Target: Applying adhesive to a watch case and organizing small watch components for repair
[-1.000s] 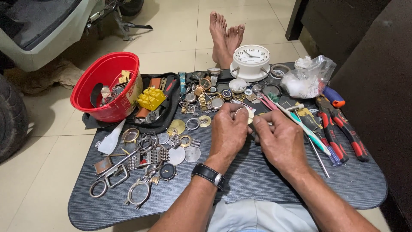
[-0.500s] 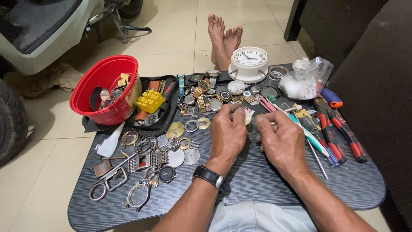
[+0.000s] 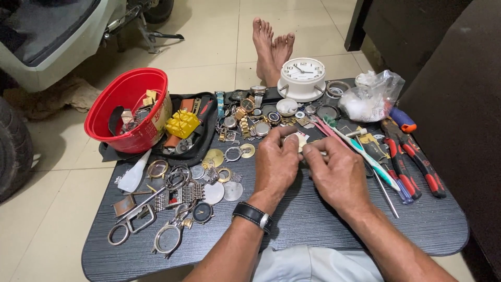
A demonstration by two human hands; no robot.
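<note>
Both of my hands meet above the middle of a dark low table [image 3: 313, 224]. My left hand [image 3: 276, 162], with a black wristwatch on its wrist, pinches a small pale round part [image 3: 301, 140] between thumb and fingers. My right hand [image 3: 336, 172] closes on the same part from the right, and a thin metal tool tip shows at its fingers. Most of the part is hidden by my fingers. Loose watch cases, dials and bands [image 3: 245, 117] lie just beyond my hands.
A red bowl [image 3: 128, 107] of parts and a black pouch with a yellow block [image 3: 182, 124] stand at the left. A white clock [image 3: 301, 78], a plastic bag [image 3: 371, 96], red-handled pliers [image 3: 412, 156] and a toothbrush [image 3: 360, 151] lie behind and right. Bare feet [image 3: 272, 49] rest on the floor.
My hands stay together over the small part with only slight finger shifts. The view has drifted a little; nothing on the table has moved.
</note>
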